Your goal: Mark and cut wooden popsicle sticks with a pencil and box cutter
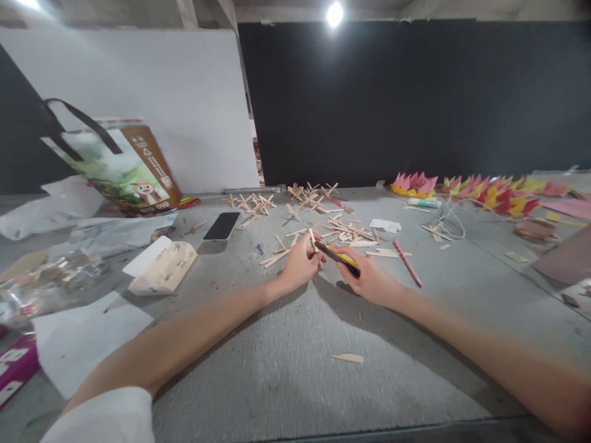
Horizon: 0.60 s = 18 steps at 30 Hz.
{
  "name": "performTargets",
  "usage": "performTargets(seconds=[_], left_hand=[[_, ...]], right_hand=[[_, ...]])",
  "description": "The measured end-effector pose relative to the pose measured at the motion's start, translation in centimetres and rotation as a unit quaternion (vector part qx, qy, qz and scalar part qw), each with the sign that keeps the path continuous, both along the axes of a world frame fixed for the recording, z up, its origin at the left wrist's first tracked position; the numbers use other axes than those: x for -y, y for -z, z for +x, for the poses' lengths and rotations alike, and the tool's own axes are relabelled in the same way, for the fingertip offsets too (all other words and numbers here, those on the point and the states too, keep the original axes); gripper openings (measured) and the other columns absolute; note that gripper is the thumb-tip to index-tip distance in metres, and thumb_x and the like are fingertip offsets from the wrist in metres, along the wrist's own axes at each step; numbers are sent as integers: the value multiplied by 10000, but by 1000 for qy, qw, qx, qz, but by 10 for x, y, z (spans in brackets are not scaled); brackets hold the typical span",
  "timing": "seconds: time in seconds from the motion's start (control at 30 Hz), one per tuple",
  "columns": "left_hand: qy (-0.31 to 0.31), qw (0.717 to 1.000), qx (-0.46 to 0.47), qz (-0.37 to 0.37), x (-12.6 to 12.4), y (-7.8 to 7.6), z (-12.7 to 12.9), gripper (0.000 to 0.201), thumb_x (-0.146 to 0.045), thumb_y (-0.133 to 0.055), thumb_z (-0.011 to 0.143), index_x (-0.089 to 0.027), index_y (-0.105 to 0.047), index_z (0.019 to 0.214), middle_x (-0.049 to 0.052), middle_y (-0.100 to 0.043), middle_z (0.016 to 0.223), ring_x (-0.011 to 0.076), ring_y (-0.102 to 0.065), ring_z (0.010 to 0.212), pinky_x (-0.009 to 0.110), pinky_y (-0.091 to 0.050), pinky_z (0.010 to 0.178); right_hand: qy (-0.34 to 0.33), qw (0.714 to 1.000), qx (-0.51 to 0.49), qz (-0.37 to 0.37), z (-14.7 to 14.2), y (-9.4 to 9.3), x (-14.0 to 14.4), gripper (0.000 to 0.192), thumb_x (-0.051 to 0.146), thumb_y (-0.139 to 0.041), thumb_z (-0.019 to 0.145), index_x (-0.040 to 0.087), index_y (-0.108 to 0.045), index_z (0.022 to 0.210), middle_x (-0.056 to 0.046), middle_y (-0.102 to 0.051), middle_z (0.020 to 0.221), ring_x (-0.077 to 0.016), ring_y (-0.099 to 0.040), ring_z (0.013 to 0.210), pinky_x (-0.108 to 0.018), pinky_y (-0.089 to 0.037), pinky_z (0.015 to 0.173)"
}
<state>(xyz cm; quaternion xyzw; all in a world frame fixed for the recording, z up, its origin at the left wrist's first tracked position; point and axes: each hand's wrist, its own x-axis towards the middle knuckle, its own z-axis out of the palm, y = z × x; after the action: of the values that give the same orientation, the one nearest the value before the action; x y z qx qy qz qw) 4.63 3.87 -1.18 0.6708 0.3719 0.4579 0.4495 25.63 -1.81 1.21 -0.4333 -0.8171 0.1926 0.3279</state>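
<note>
At the far left of the grey work table point(286, 369) lies a sheet of white paper point(78, 338), with a crumpled clear plastic bag point(50, 277) behind it. Farther back stands a printed paper carrier bag with black straps point(120, 163), tilted against the white board. Just right of the paper sits a cream tissue pack point(161, 266), and beyond it a black smartphone point(222, 226) lies flat, screen up.

Near the table's middle, the left hand point(299, 266) closes its fingertips around a thin pale wooden craft stick point(313, 238), held almost upright just above the surface. Touching it from the right is the yellow-and-black utility knife point(339, 257), which the right hand point(369, 280) grips firmly, the blade end pointing towards the stick. Whether the blade is out is too small to tell.

Behind both hands spreads a loose scatter of wooden sticks and glued stick crosses point(323, 212). A single rounded stick piece point(347, 357) lies alone on the table nearer the person. Right of the hands rests a red pencil point(407, 263), slanted. At the far right, a row of pink, yellow and red folded paper shapes point(480, 191) runs along the table's back edge.
</note>
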Motion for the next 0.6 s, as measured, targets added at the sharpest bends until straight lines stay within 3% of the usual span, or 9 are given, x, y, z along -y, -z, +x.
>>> performTargets(seconds=[0.13, 0.33, 0.6], left_hand=[[4, 1000, 11, -5, 0, 0, 0, 296, -164, -616, 883, -206, -505, 1155, -12, -711, 726, 138, -655, 552, 232, -482, 562], [11, 1000, 17, 1, 0, 1, 0, 286, -151, -609, 890, -206, -508, 1152, -30, -690, 719, 122, -642, 547, 223, -488, 577], [17, 999, 28, -17, 1, 0, 0, 281, -180, -622, 910, -197, -495, 1160, -13, -714, 747, 124, -660, 566, 228, -514, 590]], right_hand=[[-2, 1000, -10, 6, 0, 2, 0, 385, 307, -522, 1046, 207, -616, 1406, -90, -799, 1054, -193, -685, 719, -303, -510, 707], [5, 1000, -2, 2, 0, 2, 0, 407, 295, -529, 1043, 201, -611, 1430, -57, -787, 944, -164, -621, 601, -284, -472, 637], [-17, 1000, -16, 19, 0, 5, -2, 422, 278, -511, 1058, 235, -589, 1471, -91, -790, 1144, -205, -713, 803, -313, -525, 764]])
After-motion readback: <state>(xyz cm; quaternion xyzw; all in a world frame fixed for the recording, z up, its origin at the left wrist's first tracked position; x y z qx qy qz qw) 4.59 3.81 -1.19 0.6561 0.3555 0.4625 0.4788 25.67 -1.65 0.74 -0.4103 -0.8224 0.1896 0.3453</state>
